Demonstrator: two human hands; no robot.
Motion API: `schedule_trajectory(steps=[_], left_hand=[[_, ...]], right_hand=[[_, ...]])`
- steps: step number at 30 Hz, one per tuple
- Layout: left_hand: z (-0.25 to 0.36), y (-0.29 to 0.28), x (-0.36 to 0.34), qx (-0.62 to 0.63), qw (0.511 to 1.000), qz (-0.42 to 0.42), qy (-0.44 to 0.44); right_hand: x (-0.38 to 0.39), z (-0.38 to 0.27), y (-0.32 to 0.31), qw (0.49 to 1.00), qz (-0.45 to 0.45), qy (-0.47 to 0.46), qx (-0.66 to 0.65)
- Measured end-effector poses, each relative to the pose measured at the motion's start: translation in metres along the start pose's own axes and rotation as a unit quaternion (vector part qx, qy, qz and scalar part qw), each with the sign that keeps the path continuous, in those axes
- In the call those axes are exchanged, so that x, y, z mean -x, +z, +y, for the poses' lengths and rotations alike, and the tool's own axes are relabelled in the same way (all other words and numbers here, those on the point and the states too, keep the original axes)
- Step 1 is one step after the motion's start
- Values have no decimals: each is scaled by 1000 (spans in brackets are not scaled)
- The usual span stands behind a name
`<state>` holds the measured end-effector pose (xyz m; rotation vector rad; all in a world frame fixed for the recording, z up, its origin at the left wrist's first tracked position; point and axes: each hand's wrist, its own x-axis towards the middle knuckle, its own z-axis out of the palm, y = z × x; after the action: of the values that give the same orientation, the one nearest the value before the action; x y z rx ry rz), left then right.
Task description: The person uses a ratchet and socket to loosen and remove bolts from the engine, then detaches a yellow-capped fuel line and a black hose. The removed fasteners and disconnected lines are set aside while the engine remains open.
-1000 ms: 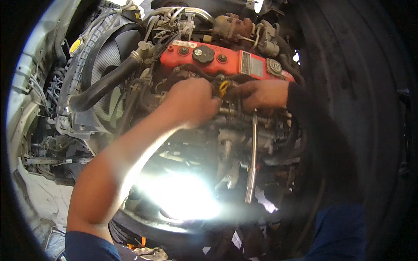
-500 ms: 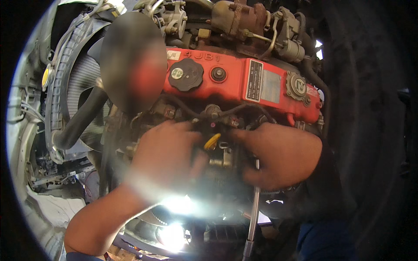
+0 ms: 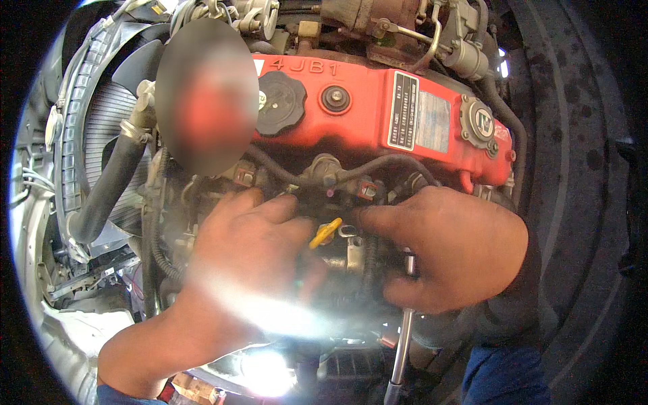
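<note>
My left hand (image 3: 250, 246) reaches into the engine below the red valve cover (image 3: 368, 111), its fingers curled. Whatever those fingertips touch or hold is hidden. To the right, my right hand (image 3: 459, 246) is curled, thumb crossing a silver metal rod (image 3: 403, 347) that slants down to the lower edge. The rod's upper part shows between thumb and index finger. That index finger points left toward a yellow dipstick handle (image 3: 326, 233) between both hands. Beside the handle is a pale metal fitting (image 3: 354, 251).
A dark hose (image 3: 111, 192) and the radiator (image 3: 91, 152) are at the left. A black filler cap (image 3: 280, 104) sits on the cover, partly behind an oval blur. Rusty metal parts (image 3: 351, 20) stand behind. Bright light (image 3: 266, 371) glares below my left hand.
The view has shifted slightly, and the engine appears a little larger. Both hands keep about the same places on the engine. The rod stays at my right hand.
</note>
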<state>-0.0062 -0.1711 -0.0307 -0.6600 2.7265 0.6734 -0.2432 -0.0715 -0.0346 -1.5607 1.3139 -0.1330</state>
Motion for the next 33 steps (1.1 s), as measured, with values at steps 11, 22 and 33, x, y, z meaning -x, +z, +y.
schedule_trajectory(steps=[11,22,33], left_hand=[[1,-3,-2,-5,998,10,69],[-1,-3,-5,19,998,-9,65],[0,-4,-7,42,996,-26,75]], right_hand=[[2,5,5,998,41,-42,36],[-1,6,4,994,75,-68,30],[-3,3,1,990,82,-77,91]])
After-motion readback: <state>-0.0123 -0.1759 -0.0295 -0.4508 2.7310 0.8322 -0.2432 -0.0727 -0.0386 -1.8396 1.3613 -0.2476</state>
